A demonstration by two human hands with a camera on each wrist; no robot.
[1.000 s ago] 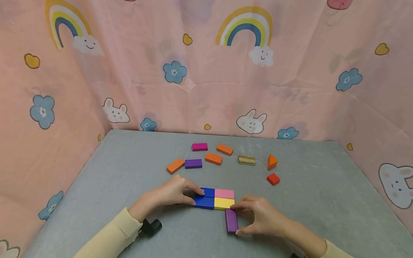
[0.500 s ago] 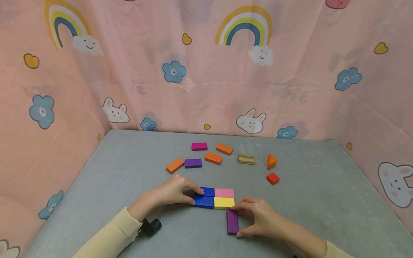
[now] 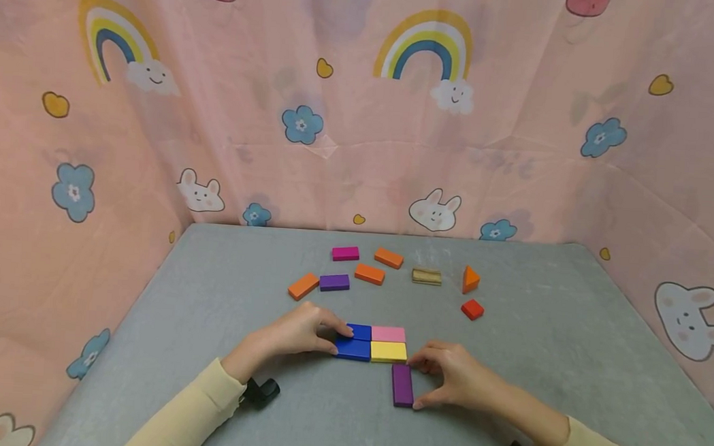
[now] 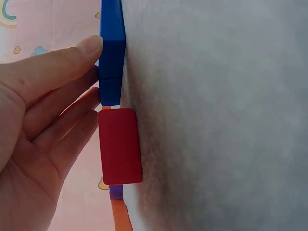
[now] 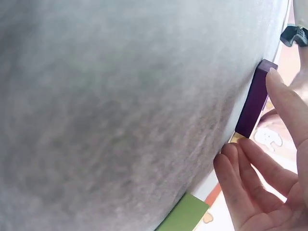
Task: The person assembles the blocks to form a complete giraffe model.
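In the head view, two blue blocks, a pink block (image 3: 388,334) and a yellow block (image 3: 389,351) lie flat in a two-by-two group. My left hand (image 3: 301,332) holds the group's left end, its thumb on the near blue block (image 3: 352,349) and a fingertip on the far blue block (image 3: 360,332). My right hand (image 3: 455,376) pinches a purple block (image 3: 403,385) lengthwise, thumb at the near end, fingers by the far end. That block stands almost end-on to the yellow block's near right corner. In the left wrist view, a red block (image 4: 119,147) sits beside my fingers.
Behind the group lie a magenta block (image 3: 345,254), a violet block (image 3: 334,283), several orange blocks (image 3: 369,273), a gold block (image 3: 426,277), an orange triangle (image 3: 471,280) and a small red block (image 3: 472,309). A green block (image 5: 185,214) shows near the right fingers in the right wrist view.
My right hand and the purple block have shifted slightly to the right and toward me. My left hand and the group of blocks have stayed in place.
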